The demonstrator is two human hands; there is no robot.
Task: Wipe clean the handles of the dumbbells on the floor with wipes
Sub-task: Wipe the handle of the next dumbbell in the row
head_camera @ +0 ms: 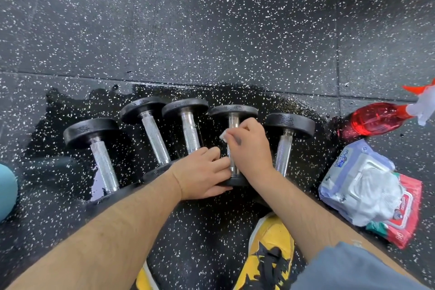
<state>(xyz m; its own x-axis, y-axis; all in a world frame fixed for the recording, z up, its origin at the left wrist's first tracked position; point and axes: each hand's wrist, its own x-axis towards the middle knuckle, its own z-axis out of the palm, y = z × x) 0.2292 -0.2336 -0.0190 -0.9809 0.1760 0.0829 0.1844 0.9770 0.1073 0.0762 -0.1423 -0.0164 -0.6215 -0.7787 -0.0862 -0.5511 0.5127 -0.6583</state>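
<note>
Five dumbbells lie side by side across the middle of the frame on a wet, dark patch of the speckled floor (211, 30), their handles pointing toward us. We count them from the left: first dumbbell (98, 148), second (153, 134), third (188, 129), fourth (233, 113) and fifth (286, 141).

Our right hand (249, 146) is clenched around the handle of the fourth dumbbell with a white wipe (223, 135) pressed against the metal; a corner of the wipe sticks out at the hand's left. Our left hand (202, 173) grips the near end of the same dumbbell, fingers curled over the lower plate.

At the right edge, a spray bottle (376, 119) of red liquid lies on its side. Below it, at lower right, a pale blue wipes pack (353, 176) sits with its flap open and white wipes bulging out; its blue logo is too warped for us to read. It rests on a red pack (407, 219), whose print we cannot read either.

A yellow shoe (270, 249) with black laces shows at the bottom centre.
</note>
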